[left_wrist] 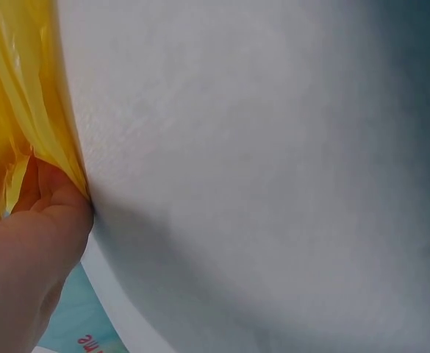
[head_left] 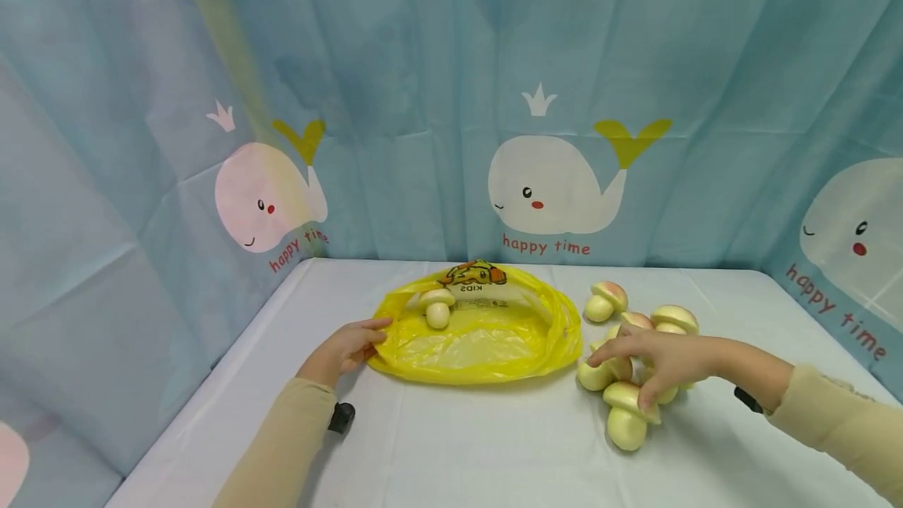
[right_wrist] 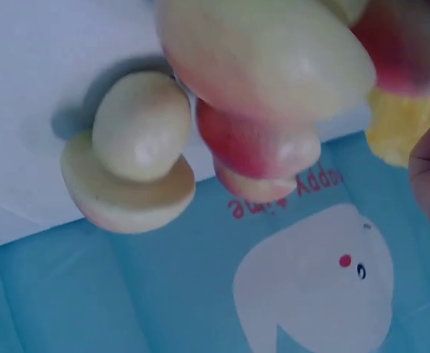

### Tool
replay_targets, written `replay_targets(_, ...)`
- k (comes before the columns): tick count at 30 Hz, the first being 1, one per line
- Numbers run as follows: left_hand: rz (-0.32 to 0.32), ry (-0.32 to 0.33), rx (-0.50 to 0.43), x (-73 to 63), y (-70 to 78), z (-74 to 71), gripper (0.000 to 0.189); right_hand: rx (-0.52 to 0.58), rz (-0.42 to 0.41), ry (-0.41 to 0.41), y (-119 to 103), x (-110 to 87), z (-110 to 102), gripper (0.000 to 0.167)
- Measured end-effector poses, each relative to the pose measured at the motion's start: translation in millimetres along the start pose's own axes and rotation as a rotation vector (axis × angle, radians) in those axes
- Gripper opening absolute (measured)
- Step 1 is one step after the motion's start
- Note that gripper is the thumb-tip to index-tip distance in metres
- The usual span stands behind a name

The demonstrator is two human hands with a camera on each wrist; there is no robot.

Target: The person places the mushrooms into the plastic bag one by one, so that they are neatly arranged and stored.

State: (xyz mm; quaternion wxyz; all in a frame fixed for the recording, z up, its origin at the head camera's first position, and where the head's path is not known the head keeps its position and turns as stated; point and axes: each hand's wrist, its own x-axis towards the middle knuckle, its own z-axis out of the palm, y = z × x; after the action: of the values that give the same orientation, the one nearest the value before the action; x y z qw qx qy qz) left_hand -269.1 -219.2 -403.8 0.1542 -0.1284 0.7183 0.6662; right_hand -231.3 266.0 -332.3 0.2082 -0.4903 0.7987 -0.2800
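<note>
Toward the right edge of the white surface (head_left: pixel 487 445), right hand (head_left: pixel 659 357) over toy mushrooms (head_left: pixel 621 369), fingers apart; front mushroom (head_left: pixel 627 420) beneath thumb, stem toward near edge; yellow plastic bag (head_left: pixel 476 371) left of them, left hand (head_left: pixel 350 344) pinching its left rim.

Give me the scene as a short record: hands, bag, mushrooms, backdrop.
left hand: holds left edge of yellow bag
right hand: over mushroom cluster; grip unclear
bag state: mouth open, on white table
bag contents: one mushroom visible
cluster position: right of bag
backdrop: blue curtain, whale prints
</note>
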Motion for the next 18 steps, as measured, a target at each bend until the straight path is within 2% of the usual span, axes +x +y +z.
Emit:
replay_targets(3, -0.001, 0.003, 0.004, -0.6, -0.1, 0.1, 0.047, -0.09, -0.065, -0.02, 2, -0.8, 7, 0.075)
replay_targets(7, 0.003, 0.002, 0.009, -0.6, 0.5, 0.1, 0.047, -0.249, -0.122, 0.026, 3, -2.7, 10, 0.079)
replay_targets(10, 0.006, 0.005, 0.008, 0.2, 0.6, -0.4, 0.047, -0.315, -0.106, 0.05, 4, -5.3, 11, 0.079)
replay_targets(18, -0.004, 0.005, 0.008, 3.5, -1.4, -0.9, 0.047, -0.439, -0.056, 0.04, 6, -11.6, 14, 0.083)
